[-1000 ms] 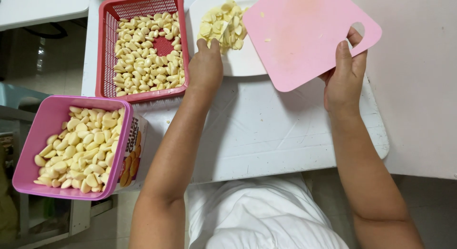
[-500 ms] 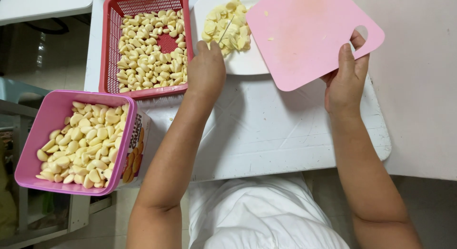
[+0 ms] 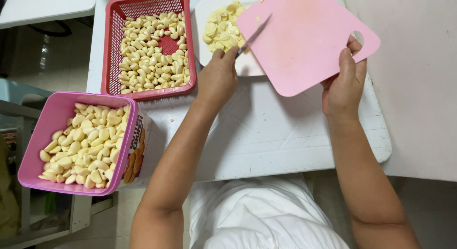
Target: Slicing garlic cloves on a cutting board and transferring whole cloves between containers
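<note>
Pink cutting board [image 3: 304, 39] is what we are holding tilted over the white plate [image 3: 204, 16], our right hand [image 3: 343, 85] clamped on its lower edge by the handle hole; compared with half a second ago we are seeing the board raised a little further over the plate. Our left hand [image 3: 218, 78] is closed around a knife [image 3: 252, 36], whose blade is now lying across the board's left edge, where before only the hand was showing beside the plate. Sliced garlic [image 3: 221, 28] is piling on the plate. Beside it, the red mesh basket [image 3: 107, 54] is holding peeled garlic cloves [image 3: 152, 49], and the pink tub [image 3: 52, 120] at our left, resting on a printed box [image 3: 135, 154], is holding more cloves.
</note>
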